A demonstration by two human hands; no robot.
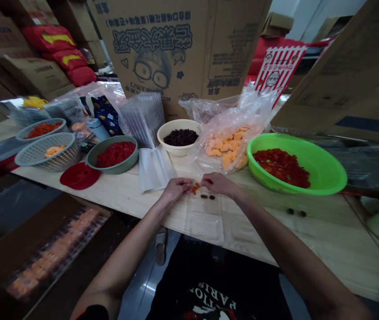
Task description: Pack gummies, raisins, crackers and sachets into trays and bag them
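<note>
Both hands are close together over the table's middle. My left hand (pixel 180 186) has its fingers pinched by a small orange-red piece (pixel 195 188). Just right of that piece, my right hand (pixel 216 182) is closed, with something small and dark red at its fingertips, too small to name. Two small dark pieces (pixel 208 197) lie below my right hand, on or in clear plastic (pixel 205 222). A clear bag of orange pieces (pixel 227 149) is behind the hands. The cream bowl (pixel 177 150) behind holds dark pieces, and the green basin (pixel 299 188) at right holds red pieces.
A grey-green bowl (pixel 111 170) of red pieces, a red lid (pixel 80 176) and a grey colander (pixel 47 157) stand at left. Stacked clear trays (pixel 142 118) rise before a large cardboard box (pixel 189 53). Two more dark pieces (pixel 296 213) lie at right.
</note>
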